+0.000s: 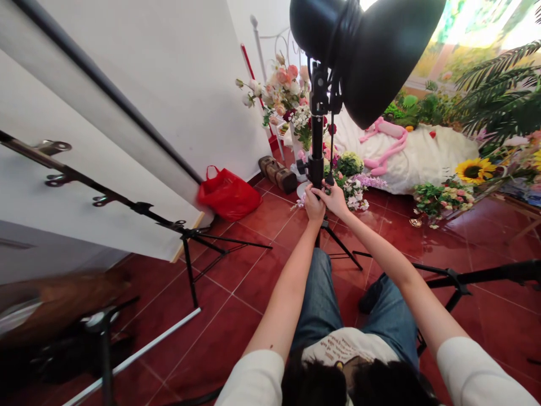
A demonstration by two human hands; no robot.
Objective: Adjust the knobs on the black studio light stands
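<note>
A studio lamp with a wide black reflector (380, 62) tops a black light stand (316, 138) straight in front of me. Wrapped round the pole below its collar is my left hand (315, 204). My right hand (336, 201) is closed at the same height, its thumb across the pole and touching the left hand. A black cable (332, 141) hangs from the lamp down to the right fingers; whether they also pinch it is hidden. The stand's legs (344, 248) spread on the floor just beyond my knees.
At left, a backdrop stand (186, 234) carries metal clamps. A red bag (230, 194) sits by the wall. Artificial flowers (287, 84) and white cloth with a pink plush toy (391, 132) lie beyond. A black tripod leg (486, 276) crosses at right; a white rod (156, 344) lies at lower left.
</note>
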